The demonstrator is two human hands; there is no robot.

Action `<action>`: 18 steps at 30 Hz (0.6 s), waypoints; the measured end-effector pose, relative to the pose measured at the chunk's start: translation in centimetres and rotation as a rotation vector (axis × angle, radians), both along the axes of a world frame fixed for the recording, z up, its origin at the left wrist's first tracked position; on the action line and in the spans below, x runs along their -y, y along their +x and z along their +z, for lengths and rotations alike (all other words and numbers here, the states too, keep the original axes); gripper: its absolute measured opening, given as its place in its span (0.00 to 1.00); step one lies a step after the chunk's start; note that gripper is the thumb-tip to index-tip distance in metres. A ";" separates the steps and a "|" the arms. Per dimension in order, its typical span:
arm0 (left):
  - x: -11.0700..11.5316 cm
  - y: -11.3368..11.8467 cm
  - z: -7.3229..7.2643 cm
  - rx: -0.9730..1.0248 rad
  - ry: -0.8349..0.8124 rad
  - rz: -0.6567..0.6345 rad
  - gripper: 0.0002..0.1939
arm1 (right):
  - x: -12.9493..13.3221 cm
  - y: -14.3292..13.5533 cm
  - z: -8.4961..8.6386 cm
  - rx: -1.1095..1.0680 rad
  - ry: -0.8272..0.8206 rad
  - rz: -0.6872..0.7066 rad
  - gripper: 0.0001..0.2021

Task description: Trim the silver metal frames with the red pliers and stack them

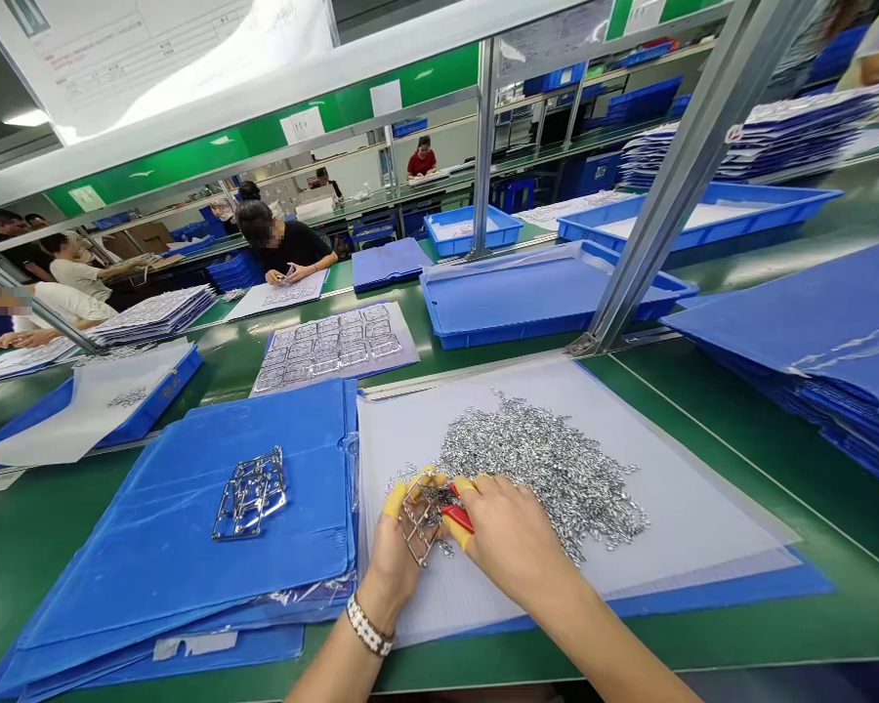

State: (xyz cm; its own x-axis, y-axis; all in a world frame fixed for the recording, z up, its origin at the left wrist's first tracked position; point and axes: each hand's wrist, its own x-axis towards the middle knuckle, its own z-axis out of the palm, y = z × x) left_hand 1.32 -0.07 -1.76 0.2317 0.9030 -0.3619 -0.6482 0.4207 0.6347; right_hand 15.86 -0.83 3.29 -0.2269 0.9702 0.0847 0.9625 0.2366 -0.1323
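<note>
Yellow covers sit on several fingertips of both hands. My left hand (394, 547) holds a small silvery metal frame (419, 522) upright over the near left part of a white sheet (674, 469). Close against it, my right hand (509, 527) grips a red-handled tool (458, 516), whose tip is hidden among the fingers and the frame. Just behind the hands spreads a large pile of small shiny metal pieces (542, 459) on the sheet. To the left, more metal frames (251, 495) lie stacked on a blue sheet (168, 508).
A slanted metal post (666, 186) rises behind the white sheet. Beyond are a blue tray (513, 298) and a board of metal frames (335, 345). Blue sheets (835, 322) are stacked at right, a blue tray (153, 395) stands left. A person (285, 244) works across the table.
</note>
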 end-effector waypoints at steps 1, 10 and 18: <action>0.0 0.0 -0.1 -0.024 0.010 0.011 0.20 | -0.1 -0.1 0.1 0.006 -0.004 0.003 0.12; -0.8 -0.6 0.9 0.124 -0.018 0.005 0.21 | 0.4 1.1 -0.3 0.019 0.070 -0.004 0.16; -1.1 -0.7 1.6 0.208 -0.040 -0.008 0.23 | 0.9 0.8 -1.1 0.022 0.050 -0.023 0.12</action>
State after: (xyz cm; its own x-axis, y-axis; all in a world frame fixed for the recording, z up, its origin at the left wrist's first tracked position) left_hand 0.66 1.01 -0.21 0.3120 0.8866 -0.3413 -0.7599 0.4485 0.4705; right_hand 16.64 -1.72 2.19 -0.2066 0.9700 0.1282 0.9704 0.2198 -0.0996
